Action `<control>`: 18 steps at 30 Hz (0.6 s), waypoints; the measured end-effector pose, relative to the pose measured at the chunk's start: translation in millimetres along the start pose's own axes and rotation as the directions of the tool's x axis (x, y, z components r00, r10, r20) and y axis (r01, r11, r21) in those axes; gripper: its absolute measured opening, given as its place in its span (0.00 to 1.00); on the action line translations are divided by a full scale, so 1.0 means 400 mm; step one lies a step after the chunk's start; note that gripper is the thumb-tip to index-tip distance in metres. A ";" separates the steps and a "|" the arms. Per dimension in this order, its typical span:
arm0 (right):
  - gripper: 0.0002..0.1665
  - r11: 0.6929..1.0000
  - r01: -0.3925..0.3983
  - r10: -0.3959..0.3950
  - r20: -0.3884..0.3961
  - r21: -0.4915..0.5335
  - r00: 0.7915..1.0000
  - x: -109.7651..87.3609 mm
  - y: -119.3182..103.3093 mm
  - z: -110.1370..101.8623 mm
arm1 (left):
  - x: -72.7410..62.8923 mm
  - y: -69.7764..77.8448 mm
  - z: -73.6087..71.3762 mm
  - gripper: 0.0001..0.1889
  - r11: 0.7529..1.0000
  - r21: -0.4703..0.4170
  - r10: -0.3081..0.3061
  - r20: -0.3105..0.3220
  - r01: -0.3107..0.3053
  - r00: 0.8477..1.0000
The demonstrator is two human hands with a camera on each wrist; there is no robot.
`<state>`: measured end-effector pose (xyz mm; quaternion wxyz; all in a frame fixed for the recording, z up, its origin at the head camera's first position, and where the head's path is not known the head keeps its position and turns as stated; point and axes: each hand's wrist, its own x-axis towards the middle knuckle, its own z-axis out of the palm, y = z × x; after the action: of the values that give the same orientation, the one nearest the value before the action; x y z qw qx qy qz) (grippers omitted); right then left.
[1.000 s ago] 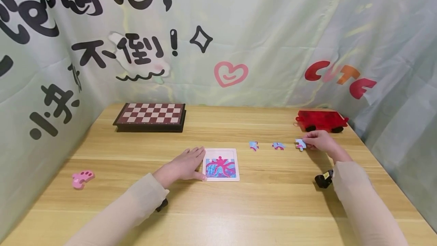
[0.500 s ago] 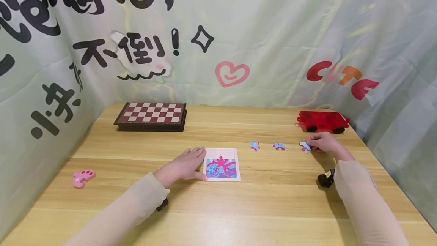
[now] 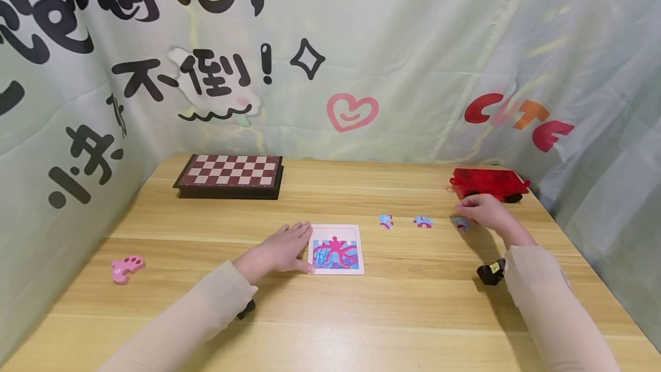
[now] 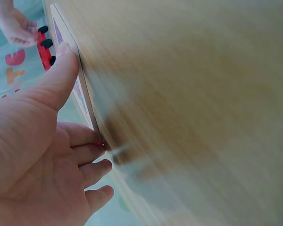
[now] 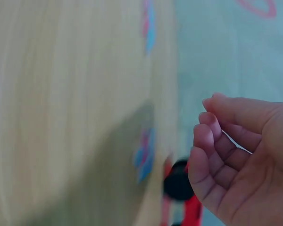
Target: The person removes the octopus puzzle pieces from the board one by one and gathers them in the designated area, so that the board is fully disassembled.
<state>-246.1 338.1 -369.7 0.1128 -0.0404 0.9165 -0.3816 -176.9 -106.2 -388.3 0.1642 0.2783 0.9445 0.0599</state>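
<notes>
My left hand [image 3: 279, 249] lies against the left side of a white-framed jigsaw board [image 3: 336, 268]. The thumb touches its near corner and the fingers rest at the far corner. A pink octopus on blue fills the board's lower part; the upper part is bare. To the right, three loose blue-and-pink puzzle pieces stand in a row: a left piece [image 3: 386, 221], a middle piece [image 3: 423, 221] and a right piece [image 3: 460, 223]. My right hand [image 3: 484, 211] hovers just above the right piece, fingers loosely curled, holding nothing. That piece lies in the hand's shadow.
A red toy wagon [image 3: 488, 182] stands behind my right hand. At the back left sits a folded chessboard box [image 3: 229, 177]. A pink paw-print object [image 3: 127, 268] lies far left. Printed cloth [image 3: 403, 62] hangs around the wooden table.
My right hand was pinching the right puzzle piece, shifted it slightly right, then let go and lifted off it. My left hand has stayed on the board.
</notes>
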 end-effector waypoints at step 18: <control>0.07 0.923 0.380 -0.366 0.176 -0.052 0.914 0.022 -0.278 0.270 | 0.001 -0.002 0.001 0.47 1.000 -0.003 0.008 -0.002 -0.008 1.000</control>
<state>-230.2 183.6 -366.3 0.1104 -0.2504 0.8950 -0.3522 -177.5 -106.5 -388.9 0.1636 0.2820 0.9433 0.0621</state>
